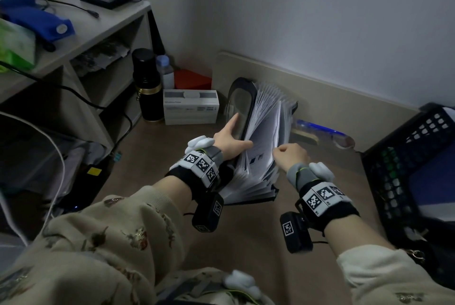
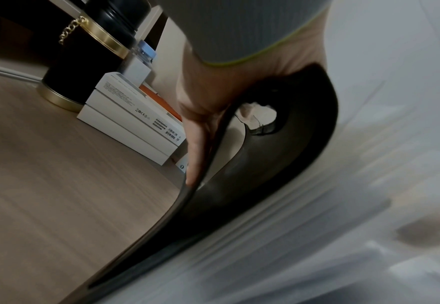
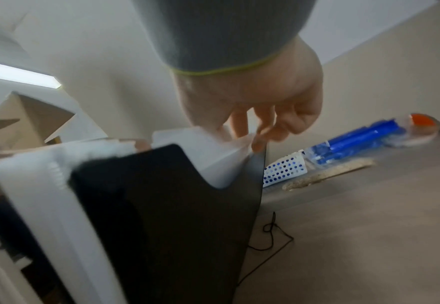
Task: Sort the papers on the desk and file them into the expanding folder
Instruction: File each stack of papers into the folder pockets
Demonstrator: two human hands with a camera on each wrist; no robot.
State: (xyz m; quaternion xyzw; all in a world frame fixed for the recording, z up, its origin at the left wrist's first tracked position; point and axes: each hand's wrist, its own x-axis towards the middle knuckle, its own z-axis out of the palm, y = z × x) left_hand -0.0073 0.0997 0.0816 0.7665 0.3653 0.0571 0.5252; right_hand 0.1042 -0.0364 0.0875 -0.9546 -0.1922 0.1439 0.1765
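Note:
A black expanding folder (image 1: 256, 197) stands fanned open on the desk, its pockets full of white printed papers (image 1: 266, 127). My left hand (image 1: 229, 137) holds the folder's curved black front cover (image 1: 240, 103): fingers lie along its outside and the thumb presses over its edge onto the papers. The left wrist view shows those fingers (image 2: 198, 144) flat against the cover (image 2: 265, 164). My right hand (image 1: 290, 154) is at the folder's right side, fingers curled. In the right wrist view its fingertips (image 3: 256, 144) pinch the top corner of a white divider (image 3: 187, 139) beside the black back cover (image 3: 174, 205).
Behind the folder to the left stand a black and gold flask (image 1: 147, 85), a white box (image 1: 190, 106) and a red box (image 1: 192, 79). A clear bag of blue pens (image 1: 320, 130) lies along the back panel. A black mesh basket (image 1: 406, 169) is at right, shelves (image 1: 73, 34) at left.

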